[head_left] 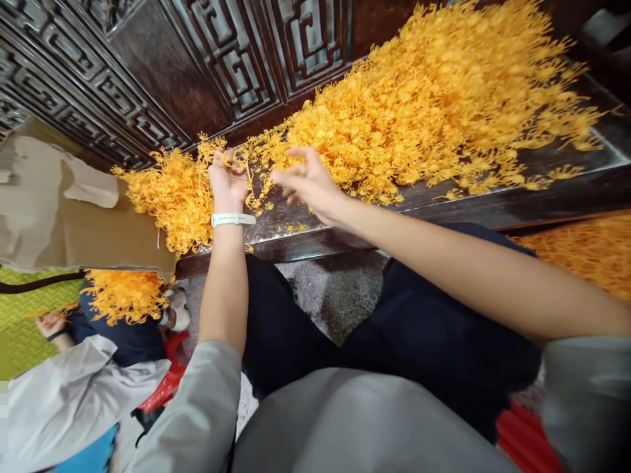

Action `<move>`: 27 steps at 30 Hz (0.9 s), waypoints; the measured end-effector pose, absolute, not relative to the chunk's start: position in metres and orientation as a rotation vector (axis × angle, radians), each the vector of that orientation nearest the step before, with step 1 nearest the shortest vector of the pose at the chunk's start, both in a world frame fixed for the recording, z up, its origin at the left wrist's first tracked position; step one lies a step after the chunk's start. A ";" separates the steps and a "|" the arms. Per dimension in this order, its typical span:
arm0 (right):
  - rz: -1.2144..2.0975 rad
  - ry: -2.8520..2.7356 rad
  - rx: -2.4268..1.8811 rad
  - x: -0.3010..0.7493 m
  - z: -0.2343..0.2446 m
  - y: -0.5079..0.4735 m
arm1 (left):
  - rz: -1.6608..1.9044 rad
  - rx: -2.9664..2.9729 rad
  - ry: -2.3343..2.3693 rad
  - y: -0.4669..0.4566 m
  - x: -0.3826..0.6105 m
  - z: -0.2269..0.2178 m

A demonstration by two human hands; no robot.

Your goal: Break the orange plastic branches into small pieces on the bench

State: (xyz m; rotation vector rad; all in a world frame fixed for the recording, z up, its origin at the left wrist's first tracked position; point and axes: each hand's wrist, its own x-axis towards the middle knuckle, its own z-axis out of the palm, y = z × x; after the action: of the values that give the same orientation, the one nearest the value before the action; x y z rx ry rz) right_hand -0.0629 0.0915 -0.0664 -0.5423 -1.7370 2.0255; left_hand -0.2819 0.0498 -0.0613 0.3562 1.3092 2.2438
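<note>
Yellow pieces [419,112] are heaped over the right half of the tabletop [340,233], from the rear edge, where it is closed off by a carved panel [241,75], nearly to the front edge. A smaller heap [172,197] is gathered at the left end, beside a cardboard box [113,230], and is spread close to the front edge. Between the two, a bare strip is left along the front edge, marked only by a few loose pieces; more bare surface is seen toward the front right corner.

Over that gap both hands are held. By the left hand [227,180], its fingers curled beside the smaller heap, yellow pieces are gripped. The right hand [311,184] is loosely opened, its fingers parted, at the left margin of the large heap. Below the front edge, room is taken up by the person's knees; past the left end, a co-worker [73,394] is seated.
</note>
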 end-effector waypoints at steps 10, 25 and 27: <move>2.341 -1.384 -0.661 -0.081 -0.091 0.051 | 2.049 0.372 1.363 0.063 -0.256 -0.075; 2.567 -1.808 -0.035 -0.062 -0.082 0.035 | 2.005 0.450 1.612 0.050 -0.301 -0.086; 2.606 -1.838 -0.007 -0.063 -0.081 0.041 | 1.989 0.443 1.650 0.048 -0.305 -0.089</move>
State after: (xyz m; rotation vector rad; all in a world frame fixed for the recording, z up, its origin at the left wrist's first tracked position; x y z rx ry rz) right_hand -0.0635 0.0407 -0.0806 -0.0071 -1.8376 2.6056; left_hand -0.3053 0.0481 -0.0890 0.4427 1.6504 1.9890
